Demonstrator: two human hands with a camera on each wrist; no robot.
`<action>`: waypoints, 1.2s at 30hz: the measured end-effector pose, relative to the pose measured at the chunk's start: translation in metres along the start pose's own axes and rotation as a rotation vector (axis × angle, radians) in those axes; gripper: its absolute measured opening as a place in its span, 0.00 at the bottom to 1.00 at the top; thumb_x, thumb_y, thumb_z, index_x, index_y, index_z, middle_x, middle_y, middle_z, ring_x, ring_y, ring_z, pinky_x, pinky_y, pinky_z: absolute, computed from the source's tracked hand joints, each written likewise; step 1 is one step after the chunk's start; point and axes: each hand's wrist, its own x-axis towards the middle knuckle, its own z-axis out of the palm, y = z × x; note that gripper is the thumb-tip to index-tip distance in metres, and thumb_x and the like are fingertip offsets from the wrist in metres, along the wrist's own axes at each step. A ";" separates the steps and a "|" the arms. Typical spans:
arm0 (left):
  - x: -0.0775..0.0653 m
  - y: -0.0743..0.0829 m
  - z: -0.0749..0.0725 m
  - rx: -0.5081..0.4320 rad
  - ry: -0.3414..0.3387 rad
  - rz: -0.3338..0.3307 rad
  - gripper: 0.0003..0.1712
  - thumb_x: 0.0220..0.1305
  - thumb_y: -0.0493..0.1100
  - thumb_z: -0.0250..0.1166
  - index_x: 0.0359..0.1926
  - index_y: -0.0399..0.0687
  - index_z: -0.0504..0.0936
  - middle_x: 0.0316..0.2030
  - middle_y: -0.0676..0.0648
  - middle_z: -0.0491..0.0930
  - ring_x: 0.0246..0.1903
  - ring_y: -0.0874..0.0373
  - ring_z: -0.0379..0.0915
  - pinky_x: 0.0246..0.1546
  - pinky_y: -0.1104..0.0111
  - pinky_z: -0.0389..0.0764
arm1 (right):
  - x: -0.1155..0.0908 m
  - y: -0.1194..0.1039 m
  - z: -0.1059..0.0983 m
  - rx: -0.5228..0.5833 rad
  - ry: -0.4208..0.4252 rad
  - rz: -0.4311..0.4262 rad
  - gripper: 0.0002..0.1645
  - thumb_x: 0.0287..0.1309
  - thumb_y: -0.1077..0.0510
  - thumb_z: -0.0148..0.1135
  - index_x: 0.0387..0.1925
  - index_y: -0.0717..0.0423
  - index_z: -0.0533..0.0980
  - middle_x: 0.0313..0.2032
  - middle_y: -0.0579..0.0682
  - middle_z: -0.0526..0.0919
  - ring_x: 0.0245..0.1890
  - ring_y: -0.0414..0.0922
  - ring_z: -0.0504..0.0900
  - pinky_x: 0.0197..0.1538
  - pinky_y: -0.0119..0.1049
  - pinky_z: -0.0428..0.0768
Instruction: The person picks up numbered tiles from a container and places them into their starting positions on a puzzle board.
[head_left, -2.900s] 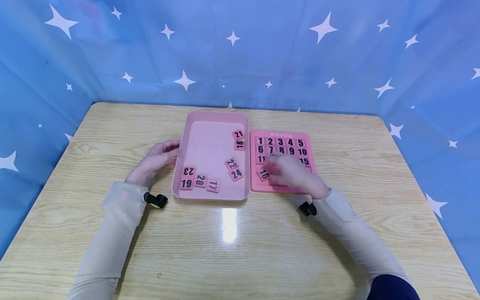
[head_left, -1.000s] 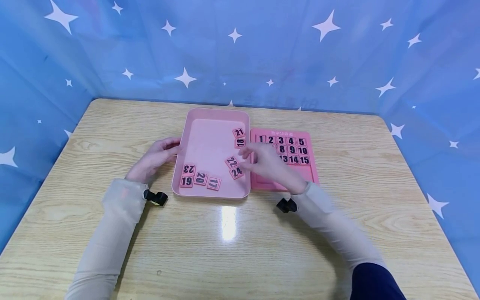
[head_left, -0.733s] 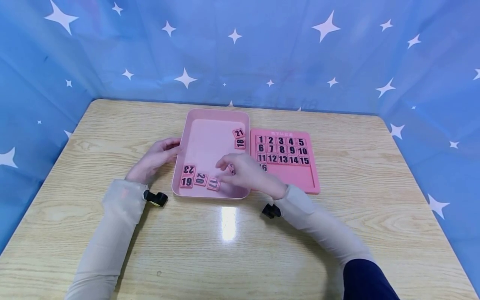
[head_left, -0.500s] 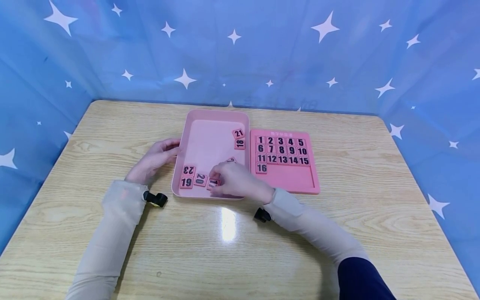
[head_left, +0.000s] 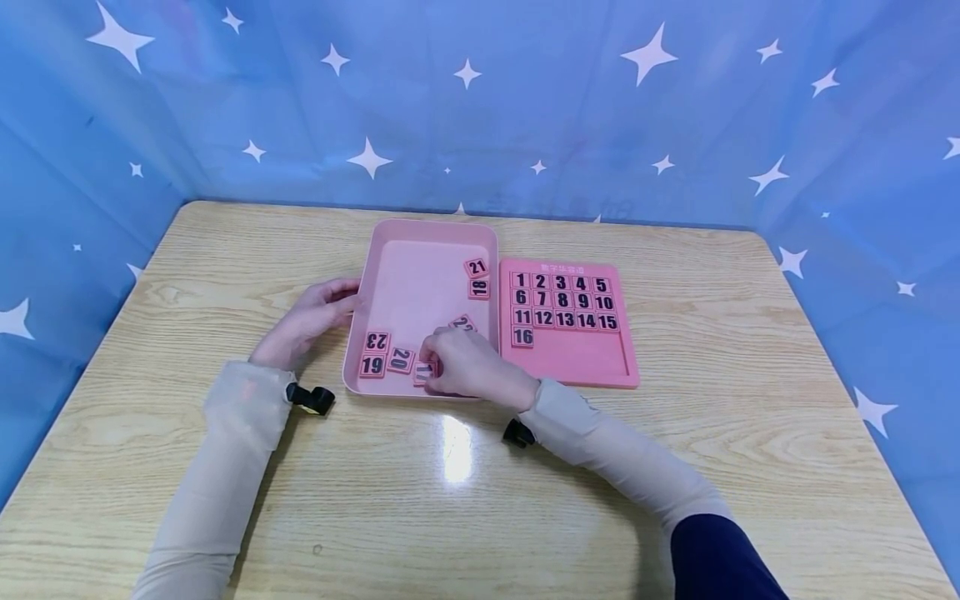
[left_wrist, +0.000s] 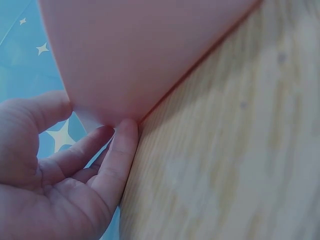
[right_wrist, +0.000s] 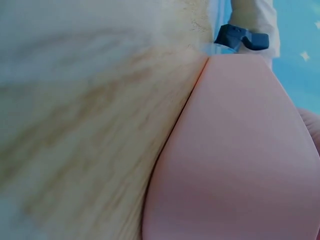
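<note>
A pink tray [head_left: 408, 283] holds several loose pink number tiles. My left hand [head_left: 311, 312] touches its left side; the left wrist view shows the thumb at the rim and fairly straight fingers against the outer wall [left_wrist: 115, 65]. Inside the near part of the tray, my right hand [head_left: 472, 364] pinches the number tile 17 [head_left: 422, 374] between thumb and fingers. That hand partly covers tile 22 [head_left: 461, 322] and hides tile 24. In the right wrist view the tray's wall [right_wrist: 235, 150] blocks the fingertips.
Tiles 23 [head_left: 377, 342], 19 [head_left: 372, 366] and 20 [head_left: 401, 360] lie left of the right hand; 21 [head_left: 476, 267] and 18 [head_left: 478, 288] lie at the tray's right wall. Right of the tray is a pink number board [head_left: 577, 358], filled in order from 1 to 16.
My right hand has put tile 16 on the board, moved left into the tray and taken hold of tile 17, which has shifted slightly. The left hand stays at the tray's side.
</note>
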 end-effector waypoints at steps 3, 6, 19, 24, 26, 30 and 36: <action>0.000 0.000 0.000 0.003 0.001 -0.001 0.30 0.68 0.38 0.54 0.68 0.32 0.57 0.62 0.33 0.62 0.44 0.64 0.70 0.46 0.77 0.76 | -0.001 0.001 -0.002 0.008 0.003 -0.021 0.20 0.42 0.53 0.74 0.40 0.54 0.80 0.32 0.45 0.79 0.33 0.42 0.74 0.40 0.35 0.75; 0.000 0.000 0.000 0.007 0.001 0.000 0.31 0.68 0.38 0.54 0.68 0.32 0.57 0.62 0.33 0.62 0.45 0.63 0.70 0.46 0.77 0.76 | -0.004 0.005 -0.006 0.050 0.041 -0.062 0.21 0.41 0.55 0.74 0.40 0.56 0.80 0.32 0.46 0.78 0.32 0.41 0.73 0.44 0.36 0.77; 0.000 -0.001 0.000 0.006 0.003 -0.007 0.31 0.68 0.40 0.55 0.67 0.32 0.58 0.61 0.34 0.63 0.47 0.62 0.69 0.48 0.77 0.75 | -0.038 0.043 -0.044 0.125 0.212 -0.160 0.20 0.43 0.61 0.71 0.42 0.60 0.78 0.39 0.50 0.82 0.31 0.42 0.77 0.40 0.32 0.78; 0.001 -0.002 0.000 0.022 0.003 0.006 0.30 0.69 0.40 0.54 0.67 0.31 0.58 0.59 0.35 0.64 0.44 0.63 0.69 0.44 0.78 0.76 | -0.055 0.063 -0.050 0.101 0.256 -0.149 0.18 0.42 0.58 0.72 0.39 0.59 0.79 0.34 0.49 0.81 0.29 0.43 0.75 0.35 0.33 0.77; 0.001 -0.003 -0.001 0.027 0.006 0.006 0.30 0.69 0.40 0.54 0.67 0.31 0.59 0.58 0.36 0.65 0.44 0.63 0.69 0.44 0.78 0.76 | -0.061 0.070 -0.052 0.101 0.256 -0.140 0.18 0.42 0.59 0.71 0.38 0.59 0.79 0.34 0.49 0.81 0.26 0.44 0.73 0.32 0.34 0.76; 0.002 -0.003 -0.001 0.027 0.005 0.007 0.30 0.69 0.40 0.54 0.67 0.31 0.59 0.59 0.36 0.65 0.45 0.63 0.69 0.44 0.77 0.76 | -0.072 0.082 -0.053 0.108 0.244 -0.119 0.19 0.41 0.60 0.71 0.39 0.60 0.79 0.35 0.50 0.81 0.23 0.42 0.70 0.31 0.34 0.75; 0.001 -0.002 -0.001 0.029 0.003 0.006 0.30 0.69 0.40 0.54 0.67 0.31 0.59 0.59 0.34 0.64 0.45 0.63 0.69 0.44 0.78 0.76 | -0.086 0.101 -0.050 0.079 0.237 -0.096 0.18 0.42 0.55 0.73 0.37 0.58 0.80 0.35 0.48 0.82 0.29 0.42 0.74 0.36 0.37 0.77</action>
